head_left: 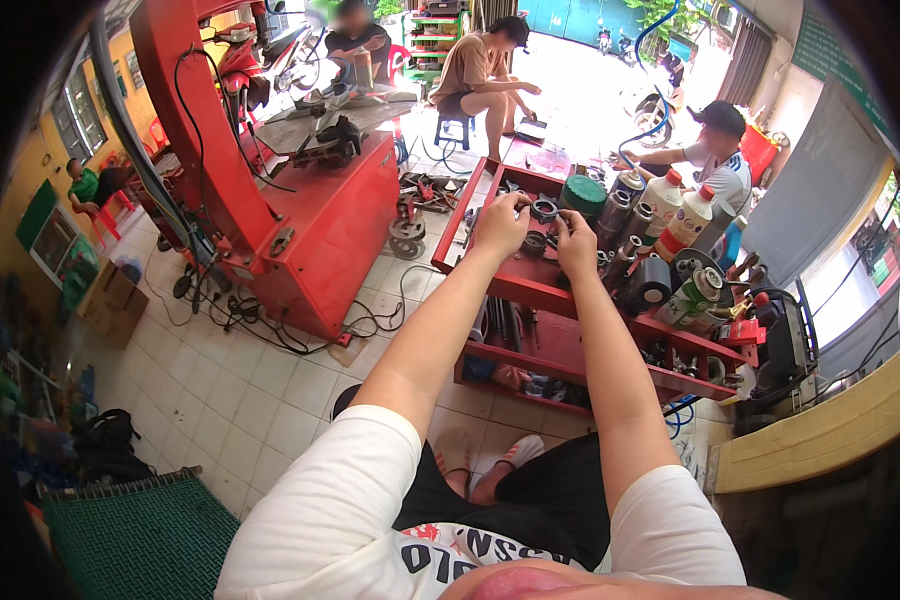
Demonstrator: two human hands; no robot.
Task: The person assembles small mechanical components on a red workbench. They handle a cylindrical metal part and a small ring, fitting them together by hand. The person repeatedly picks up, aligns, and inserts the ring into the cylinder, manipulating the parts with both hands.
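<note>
Over the red tool cart (pixel 510 272) both my arms reach forward. My left hand (pixel 503 226) is closed, with its thumb and fingers at a small dark ring-shaped metal part (pixel 543 209). From the other side my right hand (pixel 576 246) has its fingers bent together at the same part's right edge. Just below it, a second dark round part (pixel 533 243) lies in the cart's top tray. My fingertips are small in view, so the exact grip is hard to see.
Spray cans (pixel 615 215), white bottles (pixel 682 222) and a green-lidded tub (pixel 583 195) crowd the cart's right side. A red machine (pixel 320 235) stands left, cables (pixel 260 325) on the tiles. A person (pixel 722 165) crouches beyond the cart; another (pixel 480 70) sits on a stool.
</note>
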